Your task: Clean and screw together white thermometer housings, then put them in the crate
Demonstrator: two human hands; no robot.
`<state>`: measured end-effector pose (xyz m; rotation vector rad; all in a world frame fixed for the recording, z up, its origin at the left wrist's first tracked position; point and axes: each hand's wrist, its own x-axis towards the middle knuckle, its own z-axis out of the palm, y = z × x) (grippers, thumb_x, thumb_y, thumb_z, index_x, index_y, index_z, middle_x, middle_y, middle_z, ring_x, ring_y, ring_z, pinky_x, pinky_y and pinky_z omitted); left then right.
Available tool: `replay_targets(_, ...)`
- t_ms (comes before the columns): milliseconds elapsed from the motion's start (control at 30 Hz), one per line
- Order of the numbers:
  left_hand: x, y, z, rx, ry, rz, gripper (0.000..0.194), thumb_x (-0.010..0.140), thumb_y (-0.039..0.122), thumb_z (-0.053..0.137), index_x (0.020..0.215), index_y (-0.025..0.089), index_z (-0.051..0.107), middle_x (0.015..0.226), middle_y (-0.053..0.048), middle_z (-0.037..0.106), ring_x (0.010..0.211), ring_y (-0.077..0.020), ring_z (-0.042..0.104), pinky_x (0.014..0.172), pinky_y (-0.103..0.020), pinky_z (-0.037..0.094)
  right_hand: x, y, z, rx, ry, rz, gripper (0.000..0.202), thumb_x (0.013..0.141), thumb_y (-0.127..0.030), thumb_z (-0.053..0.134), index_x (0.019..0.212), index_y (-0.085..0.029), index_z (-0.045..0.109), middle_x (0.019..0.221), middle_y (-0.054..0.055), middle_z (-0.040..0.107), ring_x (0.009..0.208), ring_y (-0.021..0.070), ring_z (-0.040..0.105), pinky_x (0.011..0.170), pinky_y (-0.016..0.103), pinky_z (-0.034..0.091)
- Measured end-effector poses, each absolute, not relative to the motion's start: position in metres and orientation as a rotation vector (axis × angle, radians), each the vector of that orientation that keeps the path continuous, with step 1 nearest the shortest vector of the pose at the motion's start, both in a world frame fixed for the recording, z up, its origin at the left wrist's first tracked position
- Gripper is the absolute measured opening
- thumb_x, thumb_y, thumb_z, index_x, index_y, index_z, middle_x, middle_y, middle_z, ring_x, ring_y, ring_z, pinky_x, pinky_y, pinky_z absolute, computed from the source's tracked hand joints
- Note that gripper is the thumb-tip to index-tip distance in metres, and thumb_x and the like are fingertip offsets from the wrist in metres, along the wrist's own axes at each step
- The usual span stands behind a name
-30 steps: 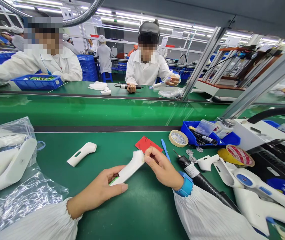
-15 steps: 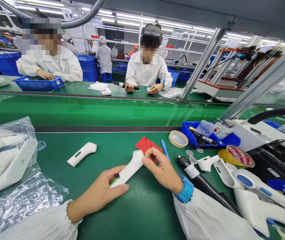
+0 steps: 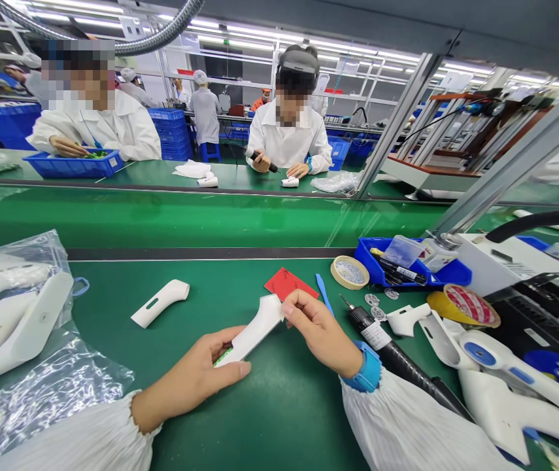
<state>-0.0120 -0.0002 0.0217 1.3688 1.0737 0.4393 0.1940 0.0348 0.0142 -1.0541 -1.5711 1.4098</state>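
My left hand (image 3: 198,376) grips the lower end of a curved white housing (image 3: 257,327), with a strip of green circuit board showing near the fingers. At the housing's upper right end, my right hand (image 3: 321,330) is closed in a pinch; anything between its fingertips is too small to make out. A blue band circles the right wrist. Just behind the fingers lies a red card (image 3: 291,284). Another white shell (image 3: 160,303) with a slot rests on the green table to the left.
Plastic bags (image 3: 53,373) with white parts lie left. On the right are a tape roll (image 3: 350,272), a blue tray (image 3: 365,261), a black electric screwdriver (image 3: 406,366) and white device parts (image 3: 499,405). Two people work across the green divider (image 3: 201,219).
My right hand has shifted slightly right, still at the housing's end. Across the divider, one person has raised a black tool, and a white part now rests on the table.
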Motion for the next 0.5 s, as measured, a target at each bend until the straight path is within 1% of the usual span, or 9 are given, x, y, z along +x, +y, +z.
replay_targets(233, -0.0127, -0.0002, 0.0222, 1.362, 1.068, 0.418, 0.05, 0.076, 0.032, 0.052, 0.125, 0.024, 0.043, 0.072, 0.005, 0.044, 0.054, -0.0074, 0.031, 0.049, -0.019, 0.03, 0.1955, 0.0364, 0.0125, -0.976, -1.436, 1.543, 0.022, 0.082, -0.038, 0.05, 0.072, -0.019, 0.046, 0.066, -0.003, 0.043, 0.063, 0.0109, 0.041, 0.065, 0.026, 0.034)
replay_targets(500, -0.0117, -0.0016, 0.0212, 1.345, 1.047, 0.393, 0.05, 0.076, 0.032, 0.053, 0.124, 0.024, 0.043, 0.07, 0.005, 0.042, 0.05, -0.0063, 0.033, 0.044, -0.018, 0.032, 0.1946, 0.0359, 0.0119, -0.948, -1.371, 1.588, 0.022, 0.081, -0.039, 0.053, 0.071, -0.019, 0.047, 0.064, -0.003, 0.044, 0.062, 0.0107, 0.041, 0.063, 0.025, 0.034)
